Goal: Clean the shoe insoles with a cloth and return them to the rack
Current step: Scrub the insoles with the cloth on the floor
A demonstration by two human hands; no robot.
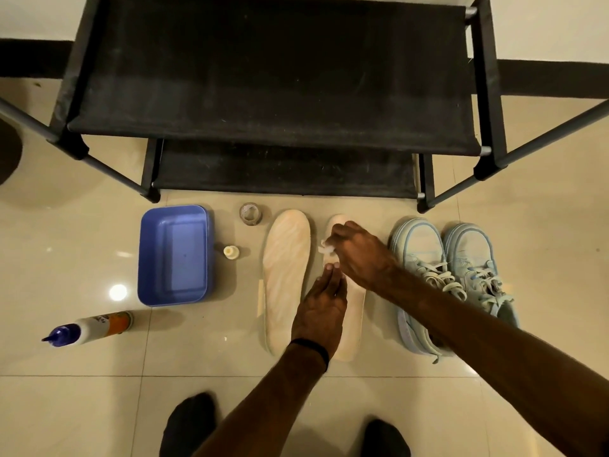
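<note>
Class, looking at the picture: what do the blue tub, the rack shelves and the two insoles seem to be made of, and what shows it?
Blue tub: likely plastic, smooth and slightly glossy, with moulded rounded corners.
Rack shelves: apparently black fabric stretched over dark tubes, matte with pale scuffs or dust.
Two insoles: probably foam with a cloth-like top, matte beige with faint streaks; the exact material is unclear.

blue tub point(173, 255) at nine o'clock; spray bottle point(90, 328) at eight; pale blue sneakers point(451, 278) at three; tape roll point(250, 213) at twelve.
</note>
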